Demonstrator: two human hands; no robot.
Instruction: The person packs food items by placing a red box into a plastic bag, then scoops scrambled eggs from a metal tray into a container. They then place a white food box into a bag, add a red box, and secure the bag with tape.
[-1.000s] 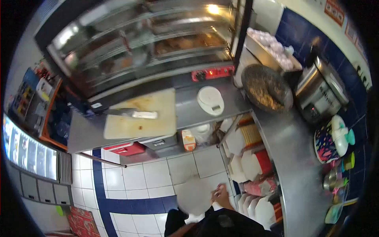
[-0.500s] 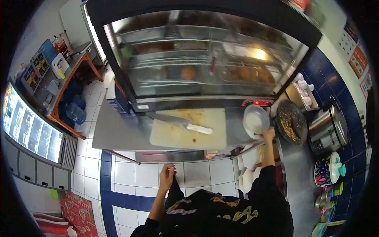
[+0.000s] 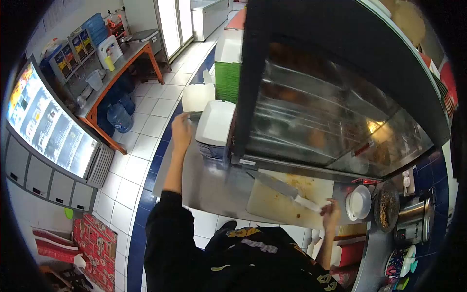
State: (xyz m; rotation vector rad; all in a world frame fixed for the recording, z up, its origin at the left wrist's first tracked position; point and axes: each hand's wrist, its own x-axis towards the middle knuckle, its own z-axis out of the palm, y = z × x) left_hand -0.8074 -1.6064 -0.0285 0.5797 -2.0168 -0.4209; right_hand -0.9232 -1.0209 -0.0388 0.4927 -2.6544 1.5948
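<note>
While reaching far out along the steel counter (image 3: 204, 190), left hand (image 3: 181, 130) arriving beside a stack of white foam containers (image 3: 214, 127), fingers curled near the stack's lower left edge; whether gripping it or only touching, cannot tell. Just beyond that hand, lying a loose white foam lid (image 3: 198, 97), and past it a green stack (image 3: 227, 80) against the dark side of the display case (image 3: 335, 107). Right hand (image 3: 331, 214) hanging low near the body, fingers loosely apart and clamped on nothing, hovering at the near edge of a pale cutting board (image 3: 287, 202). Resting on that board, just to the left of the right hand, a big knife (image 3: 287, 190) with its white handle pointing toward the hand and its blade angling away toward the case; hand and handle close, contact not clear. Sitting to the right of the right hand, a small white scale (image 3: 359, 202), then a round dark pan (image 3: 386, 209) of crumbs, then a steel cooker (image 3: 413, 221). Well off to the left of the left hand, across the white tiled floor (image 3: 141, 121), standing an orange-framed table (image 3: 121, 63) with blue water jugs (image 3: 116, 114) beneath, and a lit menu screen (image 3: 46, 126) glowing nearer the wall
</note>
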